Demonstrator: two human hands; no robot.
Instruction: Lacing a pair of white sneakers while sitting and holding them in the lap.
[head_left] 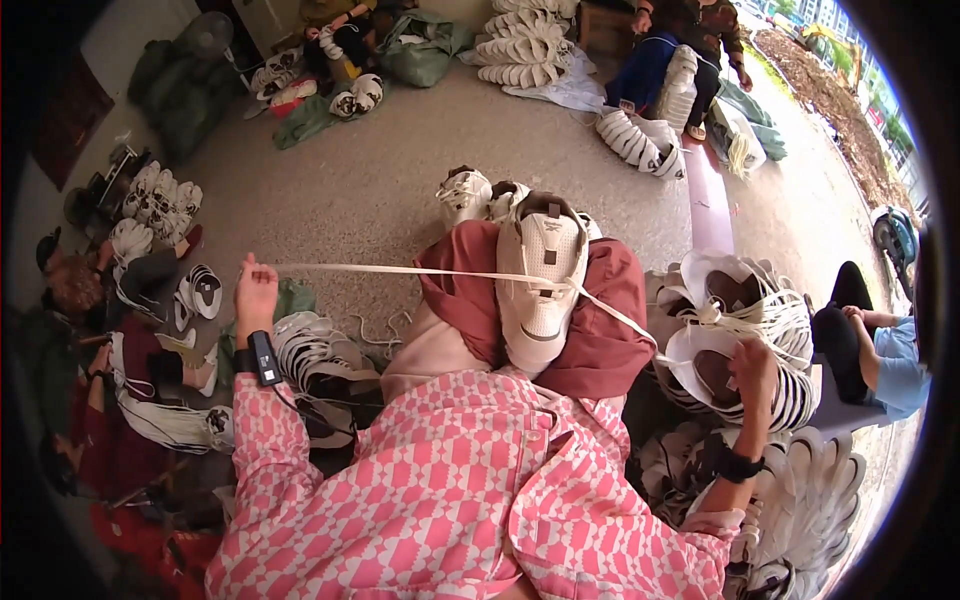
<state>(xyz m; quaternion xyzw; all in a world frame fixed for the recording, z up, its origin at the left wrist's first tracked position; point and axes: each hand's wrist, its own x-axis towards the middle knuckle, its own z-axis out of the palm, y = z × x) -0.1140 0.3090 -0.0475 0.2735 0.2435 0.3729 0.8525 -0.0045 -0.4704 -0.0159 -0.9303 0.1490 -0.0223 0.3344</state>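
A white sneaker with a dark lining rests between my knees. From its laced front a cream shoelace stretches straight out to the left. My left hand is raised and closed on that end, well away from the shoe. The other end slants down to the right across my knee and is lost against white shoe uppers. On that side my right hand is closed, apparently pinching the lace, though its fingertips are hard to make out. Beside it lie stacked white uppers with loose laces.
More white shoes stand beyond my knees. Striped uppers are piled at my left. Other people sit around the floor, one in a blue shirt close on the right. Further heaps of uppers lie at the back.
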